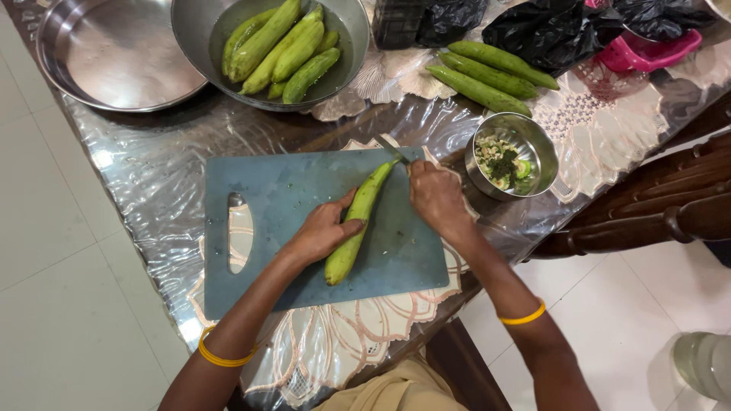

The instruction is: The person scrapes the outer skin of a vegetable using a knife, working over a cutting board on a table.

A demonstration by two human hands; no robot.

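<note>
Now we press our left hand (324, 228) onto a long green gourd (356, 222) lying diagonally on the grey-blue cutting board (289, 198); fingers and thumb pinch its middle from the left side, so the hand is closed around the gourd, not wide. The gourd's thick end sticks out below the hand toward us, its thin tip points up and right. Our right hand (435, 196) is a closed fist just beside that tip, clamped on a knife handle; only a short bit of the knife blade (392, 148) shows above the fist, meeting the gourd's tip. The handle itself is hidden inside the fist, so we cannot tell its shape or colour.

Both wrists carry yellow bangles (522, 317). Right of the board, a small steel bowl (525, 137) holds chopped green scraps, too small to make out further. Three more gourds (487, 72) lie loose on the plastic-covered table (152, 160) above it. A steel bowl (350, 23) at top centre holds several gourds in it, its upper rim cut off by the frame. An empty steel basin (114, 53) sits top left, also cropped. Black plastic bags (548, 30) and a pink basket (655, 49) are partly cut off top right. A wooden chair (655, 213) stands right.
</note>
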